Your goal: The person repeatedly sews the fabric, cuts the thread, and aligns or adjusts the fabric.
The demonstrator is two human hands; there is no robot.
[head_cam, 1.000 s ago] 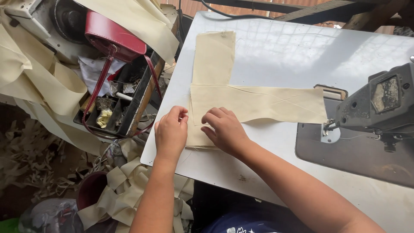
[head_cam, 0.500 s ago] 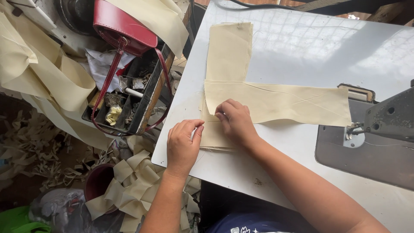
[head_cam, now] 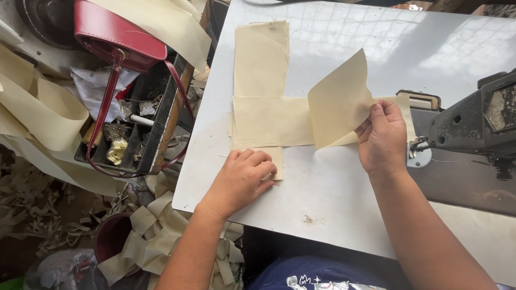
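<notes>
Two cream fabric strips lie crossed on the white table (head_cam: pixel 344 193). The long vertical strip (head_cam: pixel 262 59) runs away from me. The horizontal strip (head_cam: pixel 271 121) crosses it, and its right end (head_cam: pixel 339 99) is folded up and back. My right hand (head_cam: pixel 382 138) pinches that lifted end between thumb and fingers. My left hand (head_cam: pixel 242 180) presses flat on the near end of the vertical strip, fingers curled, at the table's front left.
A black sewing machine head (head_cam: pixel 475 123) stands at the right edge, its plate just beyond my right hand. Left of the table sit a red handbag (head_cam: pixel 115 35), a black tray of small parts (head_cam: pixel 129 142), and heaps of cream offcuts (head_cam: pixel 145 247).
My right hand left the strips' crossing, went right to the far end of the horizontal strip and lifted it, folding it back. The left hand stays pressing near the front edge.
</notes>
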